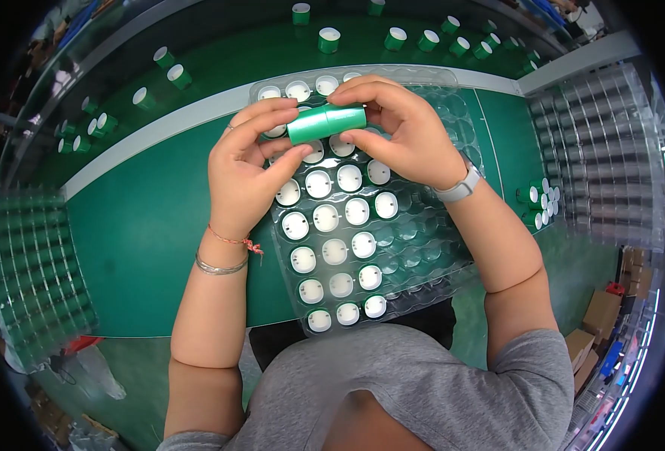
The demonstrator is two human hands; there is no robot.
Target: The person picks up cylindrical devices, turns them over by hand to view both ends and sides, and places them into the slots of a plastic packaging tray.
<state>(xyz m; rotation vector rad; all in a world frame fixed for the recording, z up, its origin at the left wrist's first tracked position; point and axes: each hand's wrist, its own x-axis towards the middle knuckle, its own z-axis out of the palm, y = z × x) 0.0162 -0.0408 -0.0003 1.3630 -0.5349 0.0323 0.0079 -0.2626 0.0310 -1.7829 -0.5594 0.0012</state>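
A shiny green cylinder (327, 123) lies almost level between my two hands, over a clear plastic tray (415, 233). A seam runs across its middle; whether it is one piece or two set end to end, I cannot tell. My left hand (251, 154) pinches its left end between fingers and thumb. On the right end my right hand (396, 128) is closed, with fingers above and thumb below. Rows of round white-topped green pieces (325, 218) stand in the tray's left and middle pockets. My hands hide part of the upper rows.
The tray rests on a green table (152, 233). Beyond a pale rail (174, 111), several white-topped green pieces (329, 40) stand on a green surface. Stacked clear trays are at left (35, 263) and right (603, 150). More green pieces (544, 203) cluster at the right edge.
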